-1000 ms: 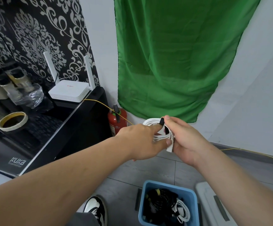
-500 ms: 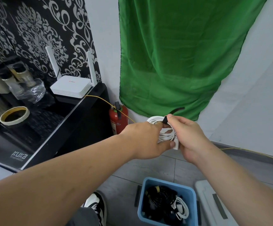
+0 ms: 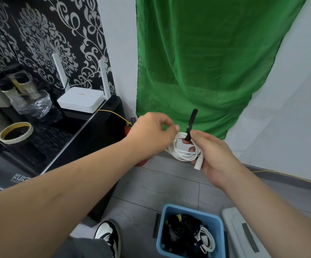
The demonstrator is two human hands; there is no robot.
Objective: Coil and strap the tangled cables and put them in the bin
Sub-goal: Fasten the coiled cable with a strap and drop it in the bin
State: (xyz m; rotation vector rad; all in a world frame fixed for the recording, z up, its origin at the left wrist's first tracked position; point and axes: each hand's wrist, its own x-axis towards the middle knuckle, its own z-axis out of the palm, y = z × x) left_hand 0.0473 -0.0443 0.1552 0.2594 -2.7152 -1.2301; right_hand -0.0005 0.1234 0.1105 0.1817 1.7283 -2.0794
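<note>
Right hand (image 3: pixel 219 159) grips coiled white cable (image 3: pixel 182 154), strap (image 3: pixel 191 125) nearly upright; left hand (image 3: pixel 151 135) apparently pinching it.

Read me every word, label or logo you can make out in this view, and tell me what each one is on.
"KUK": white letters on the black cabinet front, cut off on the right by the forearm.
Smaller line under those letters: too small to read.
Red logo on top of the white router: too blurred to read.
Nothing else is legible.
</note>
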